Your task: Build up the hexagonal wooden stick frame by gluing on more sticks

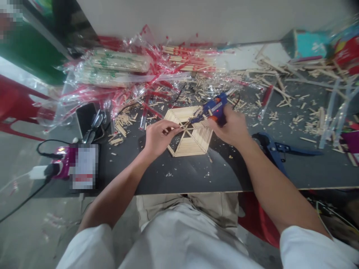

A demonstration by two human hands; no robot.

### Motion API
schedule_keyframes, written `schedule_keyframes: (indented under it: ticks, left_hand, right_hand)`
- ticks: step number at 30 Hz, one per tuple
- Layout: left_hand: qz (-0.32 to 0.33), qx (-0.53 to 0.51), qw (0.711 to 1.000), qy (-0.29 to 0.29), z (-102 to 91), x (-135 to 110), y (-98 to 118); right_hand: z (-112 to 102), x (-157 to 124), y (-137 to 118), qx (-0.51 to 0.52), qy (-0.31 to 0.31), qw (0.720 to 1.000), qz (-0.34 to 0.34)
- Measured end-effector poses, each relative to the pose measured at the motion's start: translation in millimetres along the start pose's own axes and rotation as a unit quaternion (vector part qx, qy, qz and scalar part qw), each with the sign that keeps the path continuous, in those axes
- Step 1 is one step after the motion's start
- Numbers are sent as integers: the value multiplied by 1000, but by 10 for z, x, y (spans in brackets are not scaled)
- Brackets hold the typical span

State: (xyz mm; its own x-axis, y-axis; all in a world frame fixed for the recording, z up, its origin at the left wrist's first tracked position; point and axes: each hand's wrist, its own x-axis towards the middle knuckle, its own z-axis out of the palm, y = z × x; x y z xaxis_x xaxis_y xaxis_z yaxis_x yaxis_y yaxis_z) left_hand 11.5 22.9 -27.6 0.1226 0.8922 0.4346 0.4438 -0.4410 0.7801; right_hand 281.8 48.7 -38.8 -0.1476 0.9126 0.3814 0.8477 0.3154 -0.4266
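On the bench [196, 175], near its front edge, a hexagonal stick panel [192, 147] lies flat on the dark surface between both hands. Left hand [159, 136]: grip pinched together on a thin stick [177, 129], held at the panel's centre. Right hand [231, 129]: grip clamped round a blue glue gun [215, 107], nozzle angled down-left to the same centre. Blue cutter [277, 147] lies just right of the right wrist. Stick offcuts [280, 93] and wrapped stick bundles [117, 65] lie behind the panel.
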Motion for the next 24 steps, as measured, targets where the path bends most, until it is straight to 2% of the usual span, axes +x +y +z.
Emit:
schedule_keyframes:
  ticks: [4, 12, 20, 24]
  left_hand:
    - [6, -2, 1000, -3, -5, -3, 9]
    - [29, 20, 999, -15, 0, -11, -16]
    - [46, 45, 998, -21, -7, -23, -63]
    - [45, 58, 996, -44, -4, -30, -75]
  right_hand:
    - [1, -4, 30, -3, -24, 1000, 4]
    - [-19, -9, 38, -23, -22, 999, 4]
    - [-68, 32, -3, -19, -67, 998, 9]
    - [-78, 35, -20, -18, -77, 997, 4]
